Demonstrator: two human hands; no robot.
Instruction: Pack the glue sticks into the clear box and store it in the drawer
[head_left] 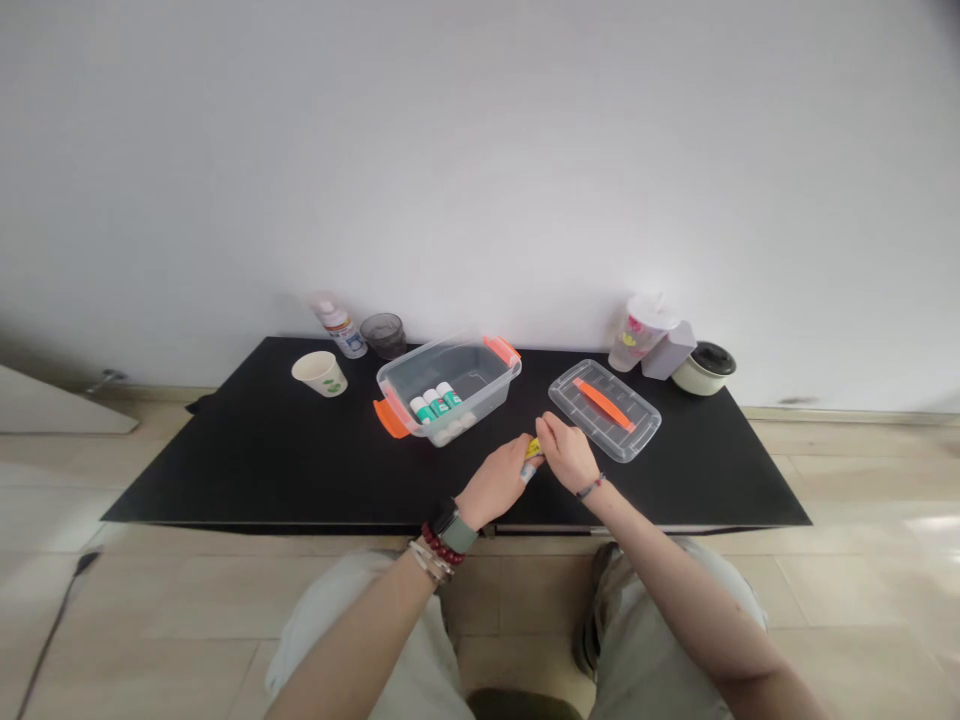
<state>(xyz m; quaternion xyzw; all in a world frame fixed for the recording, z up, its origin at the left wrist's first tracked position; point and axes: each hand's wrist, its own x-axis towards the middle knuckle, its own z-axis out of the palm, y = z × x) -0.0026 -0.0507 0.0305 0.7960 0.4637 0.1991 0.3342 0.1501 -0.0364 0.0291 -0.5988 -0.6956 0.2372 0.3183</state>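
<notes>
left hand (pixel 495 484) and right hand (pixel 567 452) close together on a small yellow item (pixel 532 449), beside a clear plastic box (pixel 487 375) holding three glue sticks (pixel 435 403)

A paper cup (pixel 319 373), bottle (pixel 341 330) and glass (pixel 383 335) are sitting back left on the table (pixel 225 450), plastic cup (pixel 634 340), carton (pixel 667 352) and bowl (pixel 703 368) back right.

The hands (pixel 531 465) over open black desk (pixel 225 465), clear plastic tub (pixel 397 375) just ahead and left, clear lid (pixel 634 425) just ahead and right, narrow gap between tub and lid, wide free desk left of the tub, paper cup (pixel 319 373) beyond that stretch
</notes>
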